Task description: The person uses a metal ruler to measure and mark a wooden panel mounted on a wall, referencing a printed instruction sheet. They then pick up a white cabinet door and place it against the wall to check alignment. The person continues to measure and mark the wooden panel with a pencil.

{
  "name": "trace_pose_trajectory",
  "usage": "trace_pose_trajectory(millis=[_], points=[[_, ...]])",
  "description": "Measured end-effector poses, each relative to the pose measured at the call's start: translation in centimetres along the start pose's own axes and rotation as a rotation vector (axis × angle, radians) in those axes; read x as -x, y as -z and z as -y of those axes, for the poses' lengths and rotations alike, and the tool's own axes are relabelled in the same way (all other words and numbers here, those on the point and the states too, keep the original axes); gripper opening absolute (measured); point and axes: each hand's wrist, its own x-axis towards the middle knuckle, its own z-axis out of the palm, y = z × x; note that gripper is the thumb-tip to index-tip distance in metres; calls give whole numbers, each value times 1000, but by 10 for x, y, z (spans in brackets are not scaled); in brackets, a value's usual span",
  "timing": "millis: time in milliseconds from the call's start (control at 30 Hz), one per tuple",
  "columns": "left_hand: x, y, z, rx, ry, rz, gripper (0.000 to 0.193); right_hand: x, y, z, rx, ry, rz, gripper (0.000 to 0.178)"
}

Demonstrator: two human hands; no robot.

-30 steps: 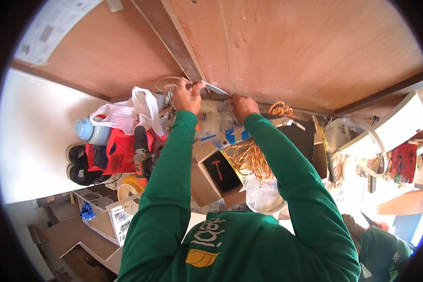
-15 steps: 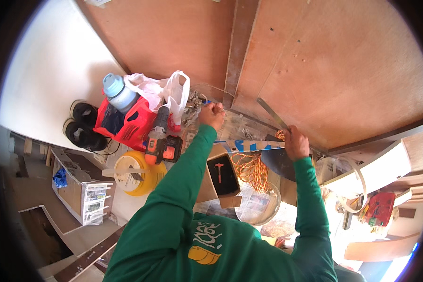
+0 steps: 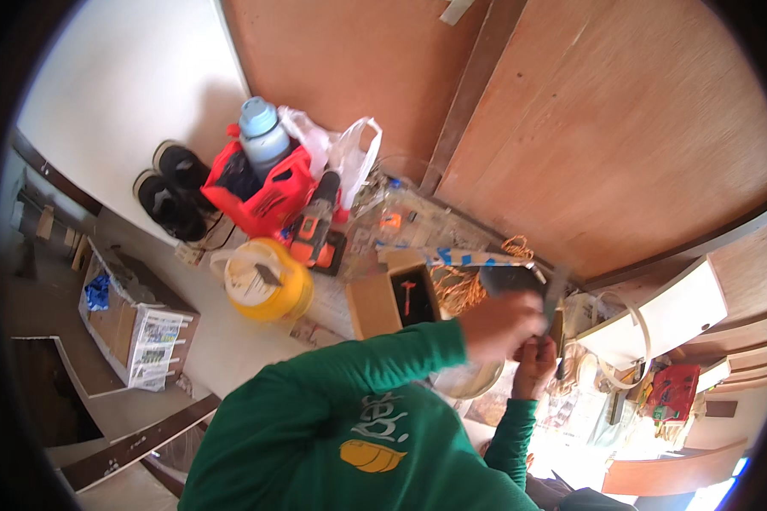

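My left hand (image 3: 501,327) has come across to my right hand (image 3: 533,370), and the two are close together above the floor. Motion blurs the left fingers, and I cannot make out what they hold. My right hand is closed around the lower end of a flat grey metal strip (image 3: 556,294), which stands up past the left knuckles. Behind the hands lies a dark rounded thing (image 3: 504,279), partly covered. Beside it are an orange rope bundle (image 3: 458,288) and a cardboard box (image 3: 375,307) with a red hammer shape (image 3: 408,296) on black inside.
To the left are a yellow jug (image 3: 294,289), an orange-and-black cordless drill (image 3: 314,230), a red bag (image 3: 256,209) with a blue bottle (image 3: 264,132), and black shoes (image 3: 170,204). Wooden panels (image 3: 631,128) rise ahead. A white curved panel (image 3: 665,311) lies at the right.
My left hand has left the small metal pieces by the white bag and moved right, to my right hand. The right hand has come nearer my body, and the strip now points more upright.
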Motion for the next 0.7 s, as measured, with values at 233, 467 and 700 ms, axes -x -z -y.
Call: trace_pose_trajectory(millis=[233,467,700], points=[[-25,46,-194,162,-607,123,31,16,39,18,21,-70,-124,16],[-2,92,-227,539,-769,103,24,32,26,37,173,52,13,21],[23,63,-159,686,-489,129,23,36,29,19,364,16,50,20]])
